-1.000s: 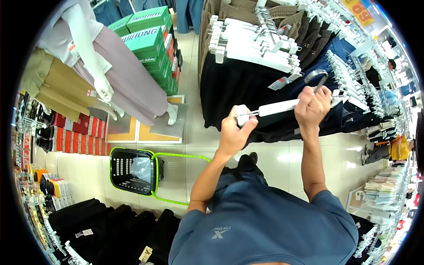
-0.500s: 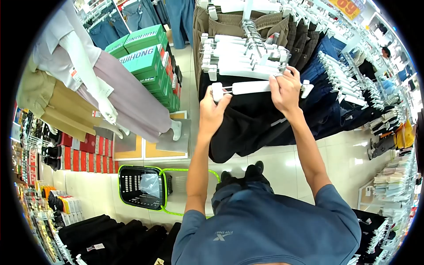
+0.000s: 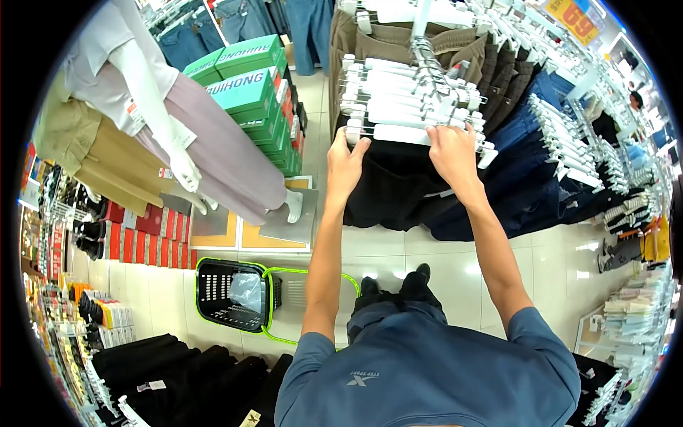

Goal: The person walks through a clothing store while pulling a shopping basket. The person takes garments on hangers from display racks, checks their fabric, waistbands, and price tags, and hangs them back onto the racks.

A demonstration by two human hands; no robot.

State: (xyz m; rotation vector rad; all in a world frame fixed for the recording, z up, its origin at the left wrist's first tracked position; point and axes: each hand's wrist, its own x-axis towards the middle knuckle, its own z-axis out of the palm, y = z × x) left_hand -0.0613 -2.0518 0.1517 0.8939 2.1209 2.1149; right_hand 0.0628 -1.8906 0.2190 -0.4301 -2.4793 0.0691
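Note:
A white clip hanger [image 3: 398,134] with black trousers [image 3: 388,185] hanging from it is at the front of the rack. My left hand [image 3: 345,167] pinches its left end by the clip, fingers closed. Around the hanger's right part my right hand [image 3: 455,160] is closed, fingers over the top. Directly behind stand several more white hangers [image 3: 402,99] on the rail, close against the held one. Farther back hang brown trousers [image 3: 391,37]. The held hanger's hook is not clearly visible.
To the right hang dark blue jeans [image 3: 498,196]. Green shoe boxes [image 3: 245,96] are stacked on the left beside a mannequin in a mauve skirt [image 3: 220,153]. A black basket [image 3: 231,295] with a green handle stands on the floor near my feet.
Both hands have pushed the hanger with the black trousers back toward the row, so it now sits against the other hangers. The trousers hang straighter, and the view has shifted slightly.

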